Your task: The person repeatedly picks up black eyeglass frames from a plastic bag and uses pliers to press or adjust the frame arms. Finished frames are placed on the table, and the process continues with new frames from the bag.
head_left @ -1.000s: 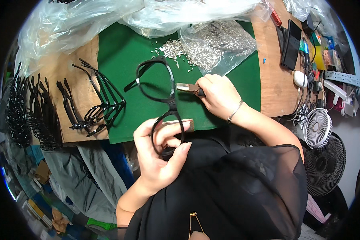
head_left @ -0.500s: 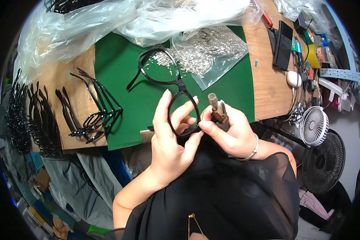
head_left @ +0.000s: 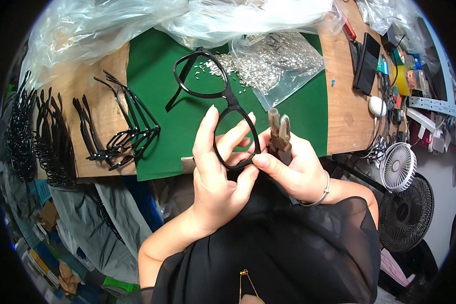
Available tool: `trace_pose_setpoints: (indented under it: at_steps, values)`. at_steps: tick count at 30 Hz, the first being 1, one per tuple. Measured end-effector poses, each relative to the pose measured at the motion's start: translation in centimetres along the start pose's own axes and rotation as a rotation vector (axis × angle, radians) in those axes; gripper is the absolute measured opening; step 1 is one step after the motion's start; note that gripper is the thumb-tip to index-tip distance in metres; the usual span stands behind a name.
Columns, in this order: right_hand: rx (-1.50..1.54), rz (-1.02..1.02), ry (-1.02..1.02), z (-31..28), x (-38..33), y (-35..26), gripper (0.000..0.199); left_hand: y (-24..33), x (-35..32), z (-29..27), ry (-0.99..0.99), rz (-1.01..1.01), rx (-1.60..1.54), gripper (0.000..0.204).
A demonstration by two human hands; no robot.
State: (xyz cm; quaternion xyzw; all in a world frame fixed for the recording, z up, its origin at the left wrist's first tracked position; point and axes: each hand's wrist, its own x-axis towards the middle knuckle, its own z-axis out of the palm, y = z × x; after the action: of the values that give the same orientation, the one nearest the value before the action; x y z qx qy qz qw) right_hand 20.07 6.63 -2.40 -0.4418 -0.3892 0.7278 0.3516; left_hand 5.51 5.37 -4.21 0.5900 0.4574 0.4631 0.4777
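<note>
A black eyeglass frame (head_left: 231,103) is tilted above the green mat (head_left: 168,152), one temple folded out at its far side. My left hand (head_left: 211,195) is closed on its near rim, with fingers around and through the lens opening. The thumb and finger of my right hand (head_left: 295,169) pinch the rim's near corner. That same hand holds a pair of worn metal pliers (head_left: 279,141), jaws pointing up and slightly apart. Beyond the frame, small silvery metal pieces (head_left: 225,65) spill from a clear bag (head_left: 291,63).
Several black eyeglass frames (head_left: 134,137) sit on the wood at left, beside dense rows of more frames (head_left: 50,139). Clear plastic sheeting (head_left: 111,33) covers the back. At right are a black phone (head_left: 368,63), cables, a white fan (head_left: 397,167) and a black fan (head_left: 406,213).
The view has shifted slightly. The pliers have turned more upright, showing their two jaws more clearly. Both hands keep their hold on the eyeglass frame.
</note>
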Motion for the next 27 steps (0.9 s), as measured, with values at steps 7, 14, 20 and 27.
trace_pose_setpoints:
  at_steps: [7, 14, 20, 27]
  values:
    - [0.101, 0.013, 0.009, 0.5, 0.1, 0.4, 0.017, -0.1, -0.3, 0.1, 0.038, 0.036, -0.001, 0.083]
    - [-0.018, 0.095, -0.176, 0.1, 0.2, -0.8, 0.016, 1.1, -0.6, -2.1, -0.056, -0.102, -0.133, 0.085]
    - [-0.701, 0.020, -0.411, -1.4, 0.2, -1.8, 0.025, 2.0, -1.2, -3.6, -0.071, -0.186, -0.339, 0.084]
    - [-0.910, 0.017, -0.537, -0.8, 0.5, -3.0, 0.026, 1.6, -1.2, -3.4, -0.140, -0.137, -0.320, 0.082]
